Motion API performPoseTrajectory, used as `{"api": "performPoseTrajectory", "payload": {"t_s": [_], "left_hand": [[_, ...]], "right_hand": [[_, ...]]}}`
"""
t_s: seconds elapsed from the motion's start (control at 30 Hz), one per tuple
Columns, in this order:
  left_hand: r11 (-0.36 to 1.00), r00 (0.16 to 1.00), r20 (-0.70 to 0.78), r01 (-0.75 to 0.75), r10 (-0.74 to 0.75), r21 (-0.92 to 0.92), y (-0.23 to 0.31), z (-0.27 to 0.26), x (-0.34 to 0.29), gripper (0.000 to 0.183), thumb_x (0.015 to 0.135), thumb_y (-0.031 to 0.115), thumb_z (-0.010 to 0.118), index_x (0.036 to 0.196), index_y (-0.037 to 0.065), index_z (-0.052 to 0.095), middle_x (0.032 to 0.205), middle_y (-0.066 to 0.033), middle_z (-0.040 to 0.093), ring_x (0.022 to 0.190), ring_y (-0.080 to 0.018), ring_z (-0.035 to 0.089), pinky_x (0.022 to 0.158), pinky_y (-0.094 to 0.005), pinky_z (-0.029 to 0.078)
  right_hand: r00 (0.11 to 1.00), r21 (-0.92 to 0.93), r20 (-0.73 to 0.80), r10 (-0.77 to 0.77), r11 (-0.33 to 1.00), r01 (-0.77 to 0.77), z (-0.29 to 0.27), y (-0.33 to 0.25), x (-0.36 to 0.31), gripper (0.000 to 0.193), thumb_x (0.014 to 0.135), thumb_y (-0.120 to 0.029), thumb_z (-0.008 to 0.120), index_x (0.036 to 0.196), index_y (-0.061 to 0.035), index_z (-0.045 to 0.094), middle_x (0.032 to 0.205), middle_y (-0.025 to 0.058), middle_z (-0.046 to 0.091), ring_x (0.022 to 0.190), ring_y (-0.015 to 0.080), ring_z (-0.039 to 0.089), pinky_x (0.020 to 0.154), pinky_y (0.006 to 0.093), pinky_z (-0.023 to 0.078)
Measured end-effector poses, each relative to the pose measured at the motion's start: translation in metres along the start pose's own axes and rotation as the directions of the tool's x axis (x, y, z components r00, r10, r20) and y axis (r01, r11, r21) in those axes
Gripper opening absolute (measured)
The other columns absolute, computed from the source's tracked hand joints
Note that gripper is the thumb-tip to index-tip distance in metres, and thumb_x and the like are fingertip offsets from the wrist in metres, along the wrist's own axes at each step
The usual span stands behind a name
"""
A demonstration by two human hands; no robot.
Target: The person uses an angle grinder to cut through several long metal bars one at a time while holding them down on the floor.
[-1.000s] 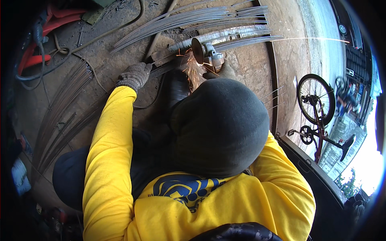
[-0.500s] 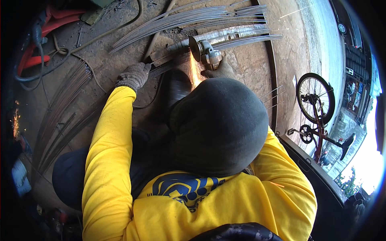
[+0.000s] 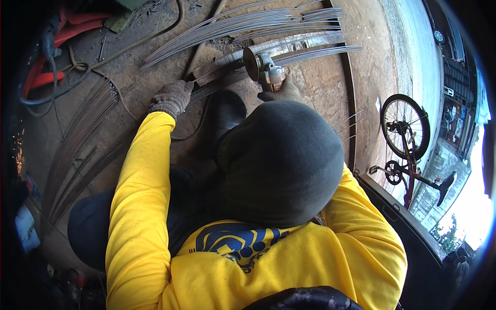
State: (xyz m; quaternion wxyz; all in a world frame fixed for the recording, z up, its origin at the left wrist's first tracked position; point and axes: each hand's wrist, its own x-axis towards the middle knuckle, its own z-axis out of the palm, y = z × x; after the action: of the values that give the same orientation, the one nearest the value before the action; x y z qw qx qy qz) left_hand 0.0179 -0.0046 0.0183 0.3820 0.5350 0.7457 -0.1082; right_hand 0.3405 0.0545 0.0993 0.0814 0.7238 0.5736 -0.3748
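Observation:
My left hand (image 3: 170, 98), in a grey knitted glove, is closed on a bundle of thin metal rods (image 3: 222, 81) lying low over the ground. My right hand (image 3: 287, 91), gloved too and partly hidden behind the dark-covered head (image 3: 281, 160), grips an angle grinder (image 3: 271, 75). The grinder's disc (image 3: 251, 64) stands upright near the right part of the rods, beside a flat metal bar (image 3: 294, 44). No sparks fly from the disc. Whether it touches the rods I cannot tell.
More long rods (image 3: 232, 26) lie beyond the bar, and darker ones (image 3: 82, 119) at left. A hose (image 3: 144, 41) and red object (image 3: 44, 77) are at upper left. Sparks (image 3: 19, 155) glow at the left edge. At right are a metal edge (image 3: 347, 77) and a bicycle (image 3: 405, 129).
The bright spark stream below the grinder's disc has stopped. The grinder has shifted very slightly, and my left hand stays on the rods. The sparks at the left edge have dimmed.

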Motion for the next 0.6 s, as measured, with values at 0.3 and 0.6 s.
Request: {"api": "performPoseTrajectory", "payload": {"t_s": [0.3,0.6], "left_hand": [[0.999,1.000,-0.015,-0.024,0.024,-0.025,0.001,0.001,0.000,0.059,0.103,0.054,0.037,0.120,0.006,0.067,0.126,-0.0231,0.065,0.119,-0.0439,0.059,0.103,-0.0523,0.046],[1.000,1.000,-0.001,-0.026,0.026,0.005,0.002,0.002,0.003,0.060,0.103,0.055,0.035,0.119,0.007,0.067,0.124,-0.0229,0.065,0.118,-0.0440,0.059,0.102,-0.0522,0.046]], "right_hand": [[1.000,0.074,0.002,-0.009,0.997,0.009,-0.004,0.010,-0.004,0.101,0.060,-0.040,0.091,0.141,-0.0031,0.042,0.127,0.0233,0.065,0.118,0.0379,0.064,0.102,0.0453,0.051],[0.998,0.041,-0.004,-0.062,0.997,0.063,0.007,0.021,0.016,0.102,0.062,-0.043,0.089,0.142,-0.0015,0.042,0.124,0.0249,0.067,0.115,0.0402,0.066,0.100,0.0456,0.052]]}}
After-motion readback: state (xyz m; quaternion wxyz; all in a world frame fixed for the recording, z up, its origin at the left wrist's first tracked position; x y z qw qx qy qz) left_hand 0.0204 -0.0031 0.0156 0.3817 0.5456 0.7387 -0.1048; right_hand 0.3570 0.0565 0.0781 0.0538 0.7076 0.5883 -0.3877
